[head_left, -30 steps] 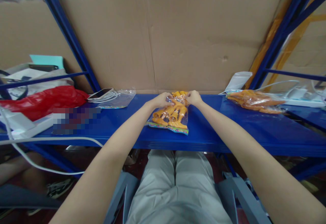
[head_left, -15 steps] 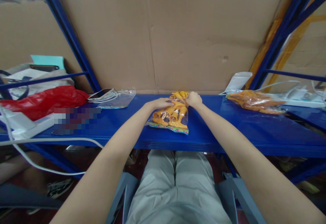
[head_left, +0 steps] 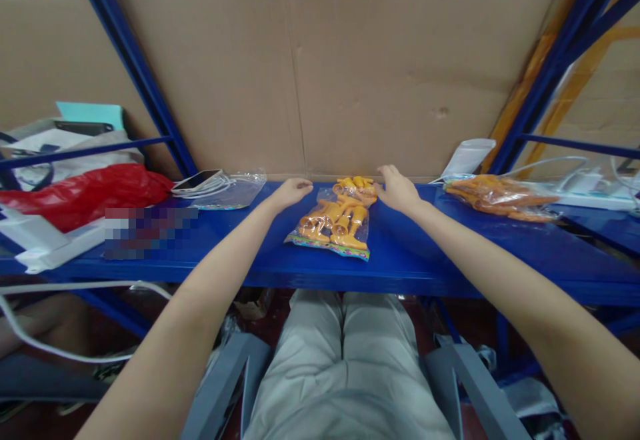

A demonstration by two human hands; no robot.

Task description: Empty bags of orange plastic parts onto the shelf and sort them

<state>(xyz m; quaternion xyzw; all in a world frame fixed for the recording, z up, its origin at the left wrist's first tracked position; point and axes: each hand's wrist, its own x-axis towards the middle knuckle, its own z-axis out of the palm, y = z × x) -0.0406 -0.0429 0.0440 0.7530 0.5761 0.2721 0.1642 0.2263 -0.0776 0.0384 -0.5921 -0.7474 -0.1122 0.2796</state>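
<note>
A clear plastic bag [head_left: 327, 245] with a colourful printed strip lies on the blue shelf, its strip towards me. In it are several orange-yellow plastic pieces [head_left: 343, 217], some tube-like with flared ends. More such pieces [head_left: 354, 187] lie at the bag's far end; whether they are inside it I cannot tell. My left hand [head_left: 294, 192] is to the left of the bag, apart from it, empty with fingers loosely bent. Just right of the far pieces is my right hand [head_left: 399, 190], fingers spread, holding nothing; whether it touches them is unclear.
On the left lie a phone [head_left: 203, 180] with a white cable, a red plastic bag [head_left: 95, 193] and a white power strip [head_left: 65, 243]. Another bag of orange pieces [head_left: 500, 197] is at the right. A cardboard panel [head_left: 370, 73] stands behind the blue shelf [head_left: 425, 253].
Both hands have let go of the bag and its pieces. My left hand has moved left, my right hand slightly right with its fingers opened. The bag has stayed in place.
</note>
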